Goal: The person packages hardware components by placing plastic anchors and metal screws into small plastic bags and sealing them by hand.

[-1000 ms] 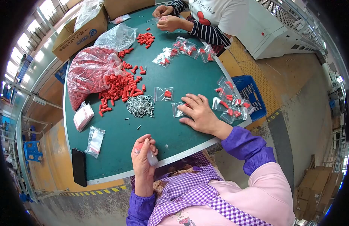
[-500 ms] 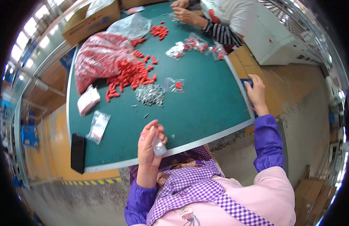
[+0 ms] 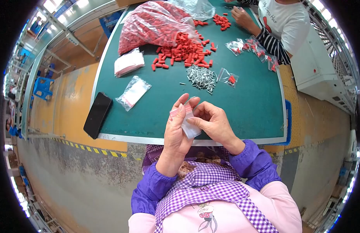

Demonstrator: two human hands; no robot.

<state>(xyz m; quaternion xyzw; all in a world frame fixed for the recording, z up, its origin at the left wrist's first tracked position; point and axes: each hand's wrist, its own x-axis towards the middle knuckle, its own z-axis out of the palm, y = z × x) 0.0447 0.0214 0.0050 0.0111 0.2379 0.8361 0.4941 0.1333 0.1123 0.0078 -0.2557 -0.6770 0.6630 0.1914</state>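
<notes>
My left hand (image 3: 176,130) holds small clear zip bags (image 3: 190,129) with a red stripe along the top, above the table's front edge. My right hand (image 3: 218,123) meets it from the right, its thumb and curled fingers closed at the bags' side. Beyond both hands lies a pile of grey screw-like metal pieces (image 3: 202,79), with red plastic plugs (image 3: 187,49) heaped behind it. A filled zip bag (image 3: 228,79) with red pieces rests right of the metal pile.
A large bag of red plugs (image 3: 152,25) lies at the back left. Packs of empty bags (image 3: 129,62) and a black phone (image 3: 97,115) are on the left. A co-worker's hand (image 3: 244,18) is at the far right, near several filled bags (image 3: 257,49). A blue basket (image 3: 288,122) hangs beside the right edge.
My right hand has come from the table's right edge to the bags in my left hand. My left hand still holds them. The view has shifted.
</notes>
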